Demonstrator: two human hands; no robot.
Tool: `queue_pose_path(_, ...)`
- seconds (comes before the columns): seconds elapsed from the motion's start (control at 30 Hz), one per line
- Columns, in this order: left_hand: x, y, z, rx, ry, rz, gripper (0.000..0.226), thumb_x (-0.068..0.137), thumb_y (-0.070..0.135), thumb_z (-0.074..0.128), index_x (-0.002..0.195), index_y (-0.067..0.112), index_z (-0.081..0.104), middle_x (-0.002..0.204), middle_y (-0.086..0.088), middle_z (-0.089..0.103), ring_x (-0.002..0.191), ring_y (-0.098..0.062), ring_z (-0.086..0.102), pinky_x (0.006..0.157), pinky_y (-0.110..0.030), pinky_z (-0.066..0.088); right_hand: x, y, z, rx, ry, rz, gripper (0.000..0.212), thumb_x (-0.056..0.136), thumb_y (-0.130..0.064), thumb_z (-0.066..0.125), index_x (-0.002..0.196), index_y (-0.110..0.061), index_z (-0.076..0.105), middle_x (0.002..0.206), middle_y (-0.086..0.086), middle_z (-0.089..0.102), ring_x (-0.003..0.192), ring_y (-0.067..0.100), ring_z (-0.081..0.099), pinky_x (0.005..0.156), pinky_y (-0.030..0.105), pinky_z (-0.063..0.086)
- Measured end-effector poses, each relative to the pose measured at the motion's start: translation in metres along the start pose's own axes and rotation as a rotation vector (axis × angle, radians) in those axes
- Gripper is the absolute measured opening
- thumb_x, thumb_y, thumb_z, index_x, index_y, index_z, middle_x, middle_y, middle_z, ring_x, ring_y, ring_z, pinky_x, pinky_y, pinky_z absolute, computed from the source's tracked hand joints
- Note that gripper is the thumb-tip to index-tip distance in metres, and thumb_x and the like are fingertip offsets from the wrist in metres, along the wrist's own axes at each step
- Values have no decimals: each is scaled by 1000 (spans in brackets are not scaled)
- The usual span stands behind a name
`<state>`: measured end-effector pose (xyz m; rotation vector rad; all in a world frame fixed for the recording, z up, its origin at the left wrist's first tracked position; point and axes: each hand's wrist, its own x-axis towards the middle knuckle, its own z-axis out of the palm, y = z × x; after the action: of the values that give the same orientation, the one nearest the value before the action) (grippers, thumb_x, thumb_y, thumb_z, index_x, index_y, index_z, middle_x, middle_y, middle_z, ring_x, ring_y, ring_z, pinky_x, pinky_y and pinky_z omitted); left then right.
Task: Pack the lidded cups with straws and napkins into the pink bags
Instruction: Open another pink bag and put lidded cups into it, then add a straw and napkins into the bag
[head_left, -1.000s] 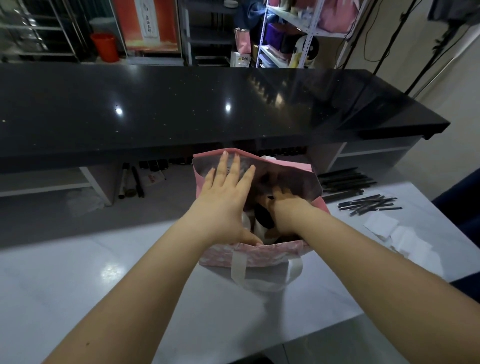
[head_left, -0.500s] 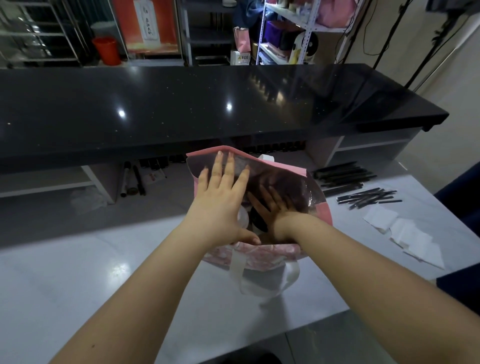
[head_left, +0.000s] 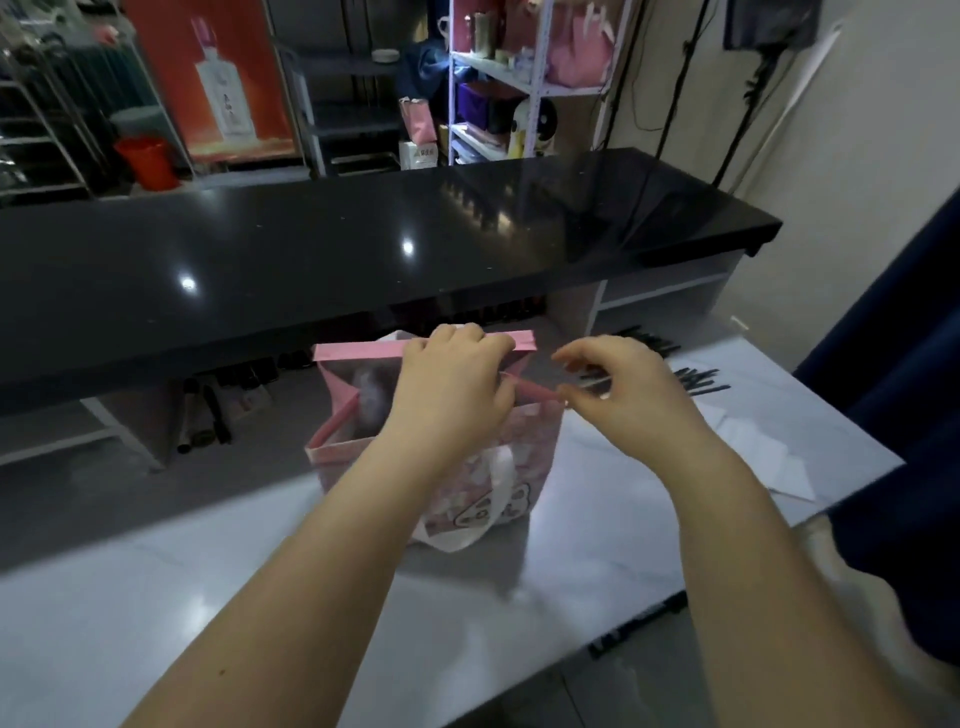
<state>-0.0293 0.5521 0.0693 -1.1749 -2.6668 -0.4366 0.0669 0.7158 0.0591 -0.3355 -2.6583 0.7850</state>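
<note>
Left hand (head_left: 452, 384) grips the far rim of the pink bag (head_left: 535, 441), which stands upright on the white table (head_left: 208, 597). Right hand (head_left: 623, 400) curls at its right corner; pinch cannot be told. Advised: draw the rims together evenly.

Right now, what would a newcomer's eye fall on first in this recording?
The pink bag stands on the white table, the left hand gripping its far rim and the right hand curled at its right corner. A glossy black counter runs behind; black straws and white napkins lie to the right.
</note>
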Motion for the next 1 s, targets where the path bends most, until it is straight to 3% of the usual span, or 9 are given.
queue_pose_path(0.13,27,67,25,-112,23,76,37,93,36,52,127,24,56,118,0,60,112,-27,51,92,-43,43,-25,61,-32,-92,155,160,26,83,-10,69,105,-22,69,102,-10,63,102,14,55,82,25,41)
queue_pose_path(0.23,43,122,59,-149,-6,107,33,92,33,52,122,22,58,114,-1,61,107,-28,53,88,-42,44,-38,104,-48,-88,157,234,26,82,-10,71,105,-22,70,104,-8,64,103,14,55,84,23,39)
queue_pose_path(0.4,65,175,145,-135,-220,29,36,91,30,51,126,22,53,121,-3,57,115,-29,49,90,-42,37,-45,187,-46,-68,44,315,27,84,-14,71,108,-24,68,114,-5,63,114,18,50,95,30,40)
queue_pose_path(0.57,84,181,227,-107,-414,-183,43,91,24,49,134,23,49,130,-4,54,119,-29,47,93,-39,37,-28,270,-32,-84,-160,300,27,87,-15,65,113,-22,67,122,-3,62,119,22,45,100,33,38)
queue_pose_path(0.77,109,189,286,-183,-318,-389,39,95,25,49,133,27,53,130,2,56,120,-25,47,96,-38,36,17,348,-16,-113,-313,257,28,92,-15,56,115,-25,66,123,-6,61,123,21,40,97,35,39)
queue_pose_path(1.0,134,190,311,-195,-168,-554,33,92,21,54,124,23,61,124,1,60,118,-28,48,96,-38,34,84,413,-12,-128,-172,193,33,90,-4,55,113,-21,70,119,-3,66,111,30,44,94,39,37)
